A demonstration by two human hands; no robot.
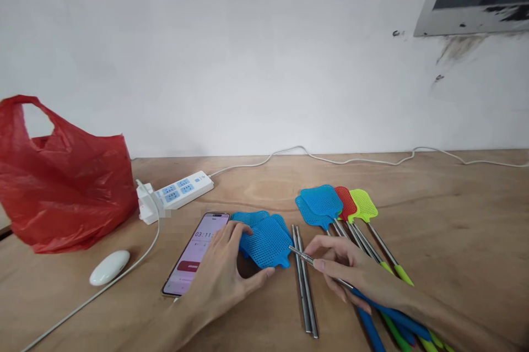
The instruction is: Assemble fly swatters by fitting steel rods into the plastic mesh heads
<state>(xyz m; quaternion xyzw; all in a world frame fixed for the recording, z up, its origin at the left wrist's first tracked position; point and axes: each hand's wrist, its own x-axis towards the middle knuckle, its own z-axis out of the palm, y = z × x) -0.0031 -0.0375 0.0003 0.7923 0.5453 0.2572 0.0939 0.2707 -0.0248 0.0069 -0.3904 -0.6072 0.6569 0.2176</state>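
Observation:
My left hand (pixel 225 266) rests at the left edge of several blue mesh fly swatter heads (pixel 268 242), its fingertips touching them and the thumb spread apart below. In my right hand (pixel 351 269) is a fly swatter rod (pixel 300 254), a thin metal shaft with a blue grip (pixel 388 310). The tip of this rod is bare and points left, close to the blue heads. Between my hands lie loose metal rods (pixel 305 286). Beyond my right hand is a pile of assembled fly swatters with blue (pixel 322 201), red (pixel 346 203) and yellow-green heads (pixel 363 205).
A phone (pixel 202 242) showing a timer lies partly under my left hand. Further left are a white power strip (pixel 182 191), a white mouse-shaped object (pixel 109 267), and a red plastic bag (pixel 70 192). A white cable (pixel 297 147) runs along the wall.

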